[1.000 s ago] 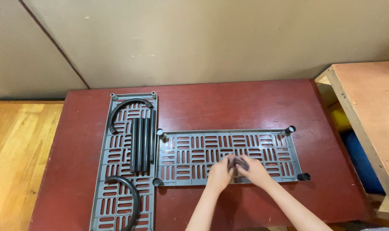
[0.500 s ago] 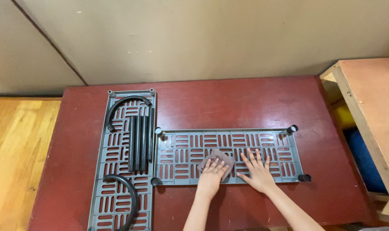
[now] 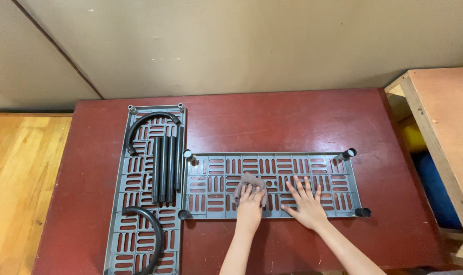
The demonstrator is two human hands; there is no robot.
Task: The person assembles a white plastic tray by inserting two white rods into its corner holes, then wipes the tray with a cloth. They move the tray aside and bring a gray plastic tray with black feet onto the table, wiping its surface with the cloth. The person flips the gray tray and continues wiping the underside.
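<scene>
Home room, I'd say, not a workshop.
Plain wall, wood floor (image 3: 17,193) left of my fingers, red table (image 3: 292,117) beneath them, wooden furniture (image 3: 440,117) to their right.

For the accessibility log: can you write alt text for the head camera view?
A person's left hand presses a small grey cloth onto a grey slotted shelf panel on a dark red table, the right hand flat beside it. A second panel at left carries straight black tubes and two curved ones.
</scene>
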